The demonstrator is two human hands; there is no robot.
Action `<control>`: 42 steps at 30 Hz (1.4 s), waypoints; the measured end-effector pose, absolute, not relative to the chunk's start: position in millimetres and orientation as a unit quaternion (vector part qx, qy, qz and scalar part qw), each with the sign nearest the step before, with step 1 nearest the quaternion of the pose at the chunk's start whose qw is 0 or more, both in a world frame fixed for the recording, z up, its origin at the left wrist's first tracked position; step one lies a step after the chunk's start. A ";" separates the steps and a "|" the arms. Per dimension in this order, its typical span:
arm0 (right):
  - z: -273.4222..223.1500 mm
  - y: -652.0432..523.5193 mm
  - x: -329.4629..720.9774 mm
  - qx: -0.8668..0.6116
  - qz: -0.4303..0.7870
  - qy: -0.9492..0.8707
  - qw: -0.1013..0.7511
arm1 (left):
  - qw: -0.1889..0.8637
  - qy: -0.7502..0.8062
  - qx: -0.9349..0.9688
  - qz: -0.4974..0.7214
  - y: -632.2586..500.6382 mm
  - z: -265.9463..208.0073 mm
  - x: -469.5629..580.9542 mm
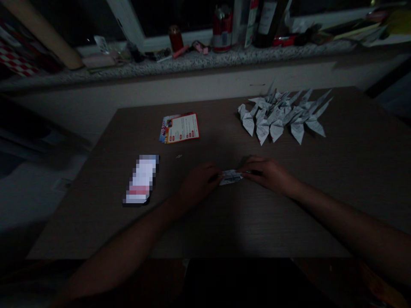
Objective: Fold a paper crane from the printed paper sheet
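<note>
A small folded piece of printed paper point(231, 176) lies low over the table between my two hands. My left hand point(201, 181) pinches its left end, fingers closed. At the right end, my right hand point(268, 173) grips the paper between thumb and fingers. The dim light hides the exact folds. Beyond my right hand stands a cluster of several folded paper cranes point(282, 113), made of similar printed paper, with pointed wings and tails.
A phone point(141, 179) with a lit, blurred screen lies left of my hands on the wooden table point(205, 231). Behind it is a small stack of printed cards point(182, 128). Cans, a bottle point(267, 21) and clutter line the stone windowsill point(192, 64) at the back.
</note>
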State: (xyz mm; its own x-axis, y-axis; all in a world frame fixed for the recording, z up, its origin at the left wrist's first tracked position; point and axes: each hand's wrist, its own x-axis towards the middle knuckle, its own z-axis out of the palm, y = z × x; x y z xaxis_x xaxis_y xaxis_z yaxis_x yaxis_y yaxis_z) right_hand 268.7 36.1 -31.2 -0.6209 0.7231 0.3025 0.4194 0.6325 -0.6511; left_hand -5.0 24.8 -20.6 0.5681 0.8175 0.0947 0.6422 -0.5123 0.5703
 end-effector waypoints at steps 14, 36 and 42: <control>-32.1 33.1 271.5 -0.362 0.276 -0.845 0.281 | 0.233 0.382 0.870 0.206 25.0 -25.6 -12.1; -34.9 27.5 261.5 -0.309 0.225 -0.880 0.281 | 0.226 0.384 0.869 0.215 23.3 -19.6 -10.4; -32.3 26.7 259.9 -0.332 0.217 -0.865 0.307 | 0.198 0.380 0.882 0.198 24.9 -21.6 -11.5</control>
